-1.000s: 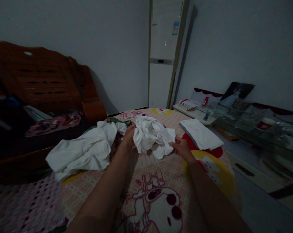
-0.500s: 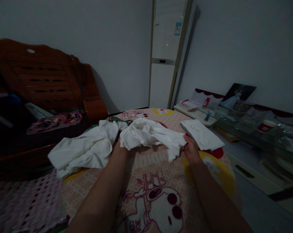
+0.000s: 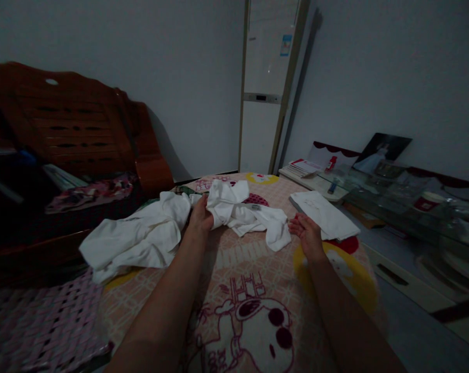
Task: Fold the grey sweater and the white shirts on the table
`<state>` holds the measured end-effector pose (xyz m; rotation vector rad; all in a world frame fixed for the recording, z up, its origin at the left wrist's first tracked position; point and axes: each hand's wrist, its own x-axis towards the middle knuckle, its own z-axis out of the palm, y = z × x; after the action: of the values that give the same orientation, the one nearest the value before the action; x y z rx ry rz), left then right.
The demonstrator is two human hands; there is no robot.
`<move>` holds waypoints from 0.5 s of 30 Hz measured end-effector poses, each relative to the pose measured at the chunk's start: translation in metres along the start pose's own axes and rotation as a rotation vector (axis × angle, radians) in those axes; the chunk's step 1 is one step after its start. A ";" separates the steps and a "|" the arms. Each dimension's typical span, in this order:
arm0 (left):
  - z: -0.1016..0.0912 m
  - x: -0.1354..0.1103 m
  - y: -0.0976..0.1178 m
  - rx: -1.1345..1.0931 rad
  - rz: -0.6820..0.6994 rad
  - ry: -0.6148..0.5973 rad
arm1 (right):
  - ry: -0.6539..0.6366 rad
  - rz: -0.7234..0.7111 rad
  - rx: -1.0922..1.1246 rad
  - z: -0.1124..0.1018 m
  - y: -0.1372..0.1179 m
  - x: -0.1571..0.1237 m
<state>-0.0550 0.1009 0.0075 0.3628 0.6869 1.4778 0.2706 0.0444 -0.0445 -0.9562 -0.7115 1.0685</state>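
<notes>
A crumpled white garment lies across the cloth-covered table, with a small dark label near its far edge. My left hand grips its left end and holds part of it up in a fold. At the other end, my right hand is turned partly palm up with its fingers apart, just off the garment's right edge and holding nothing. Left of my left hand is a heap of white clothing. A folded white garment rests beyond my right hand.
On the left stands a wooden bench with fabric on its seat, and a pink woven seat is nearer me. A glass-topped cabinet on the right carries papers, a paper cup and a photo. A tall air conditioner stands behind.
My right hand has let go of the garment's right end and opened. My left hand has risen slightly, lifting its end into a fold, and the right end has dropped lower and left.
</notes>
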 end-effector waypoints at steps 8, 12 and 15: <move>0.002 -0.008 0.010 0.319 0.102 -0.080 | -0.198 -0.275 -0.591 0.012 0.018 -0.002; -0.009 -0.004 0.013 0.726 0.233 -0.060 | -0.344 -0.455 -0.868 0.016 0.025 -0.006; -0.013 0.002 0.015 0.828 0.377 0.089 | -0.281 -0.430 -0.834 0.015 0.026 -0.003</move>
<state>-0.0752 0.1015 0.0065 1.1106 1.3516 1.5030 0.2460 0.0506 -0.0617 -1.2750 -1.5869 0.5060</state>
